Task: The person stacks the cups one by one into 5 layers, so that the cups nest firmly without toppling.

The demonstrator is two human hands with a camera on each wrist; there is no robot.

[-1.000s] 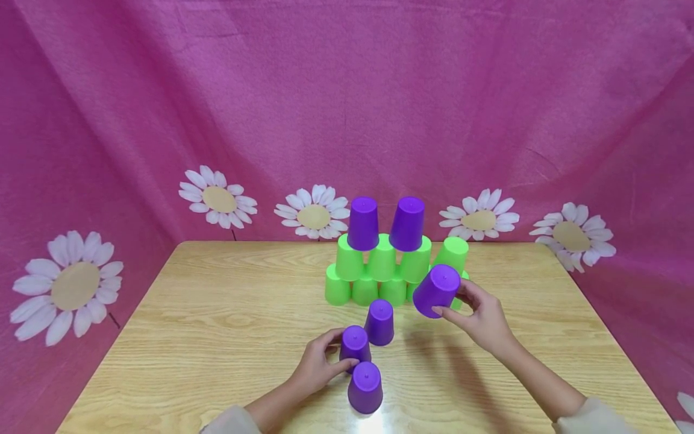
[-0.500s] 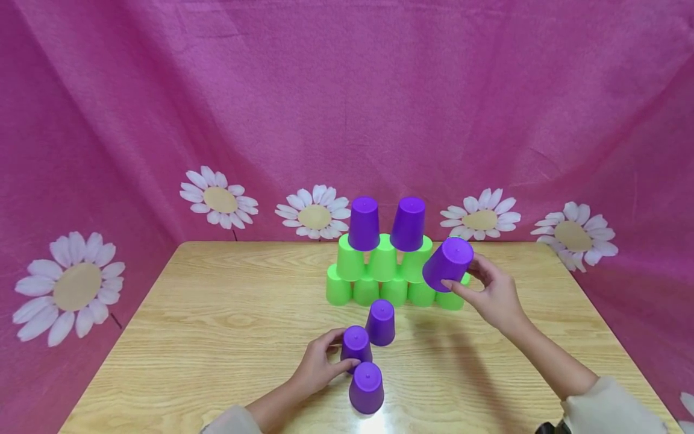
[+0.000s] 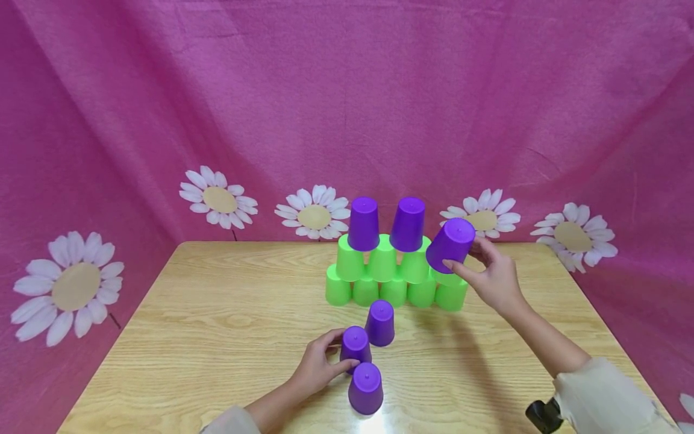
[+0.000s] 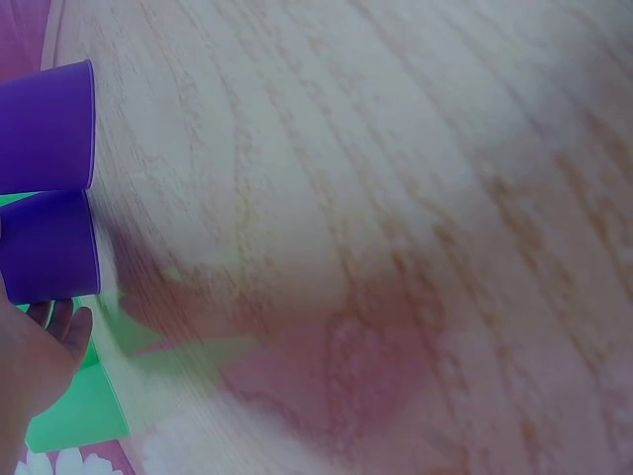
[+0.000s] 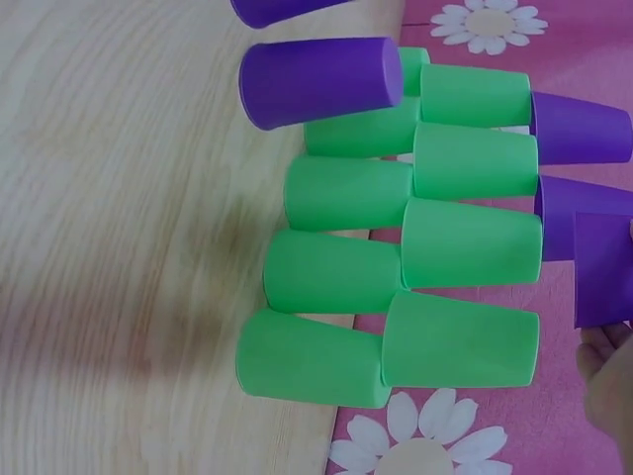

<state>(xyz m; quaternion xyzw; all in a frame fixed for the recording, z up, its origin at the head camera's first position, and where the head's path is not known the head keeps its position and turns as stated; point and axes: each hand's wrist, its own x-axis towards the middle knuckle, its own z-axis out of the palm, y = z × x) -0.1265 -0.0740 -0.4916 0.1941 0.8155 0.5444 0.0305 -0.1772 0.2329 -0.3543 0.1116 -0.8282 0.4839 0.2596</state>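
My right hand grips an upside-down purple cup, slightly tilted, in the air at the right end of the green cups' upper row. The right wrist view shows this cup beyond the green cups' upper ends, close to the standing purple ones. Two purple cups, left and right, stand upside down on that upper row. My left hand holds another purple cup on the table, thumb and fingers around it. One purple cup stands behind it, another in front.
Several green cups form the bottom row on the wooden table. A pink cloth with daisies hangs around the back and sides. A small black object sits by the right sleeve.
My right hand has lifted its purple cup up and slightly right, from in front of the bottom green row to upper-row height. The left hand and the other cups stay put.
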